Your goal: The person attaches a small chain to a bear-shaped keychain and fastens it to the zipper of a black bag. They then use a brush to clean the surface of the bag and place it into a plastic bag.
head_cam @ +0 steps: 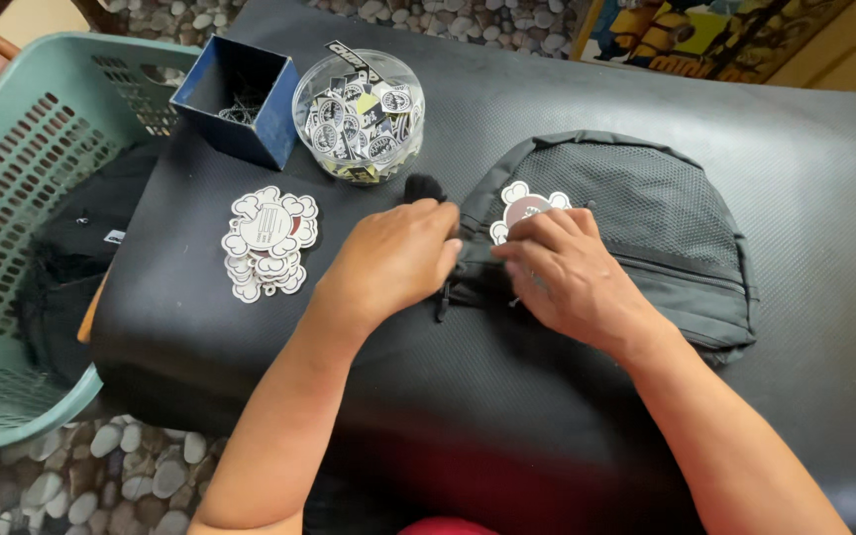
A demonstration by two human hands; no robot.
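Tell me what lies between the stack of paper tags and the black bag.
In the head view, the left hand lies between the tag stack and the black bag, over bare black mat.

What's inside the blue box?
The blue box is open on top. Inside, a tangle of thin metal wire pieces shows on the bottom. The near wall hides part of the floor, so anything lying there cannot be seen.

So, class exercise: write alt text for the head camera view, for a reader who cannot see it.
Two bare hands, left and right, work at the edge of a black mesh bag on a black mat, by a flower-shaped tag. To the left lie a tag stack, a clear tub, a blue box and a green basket.
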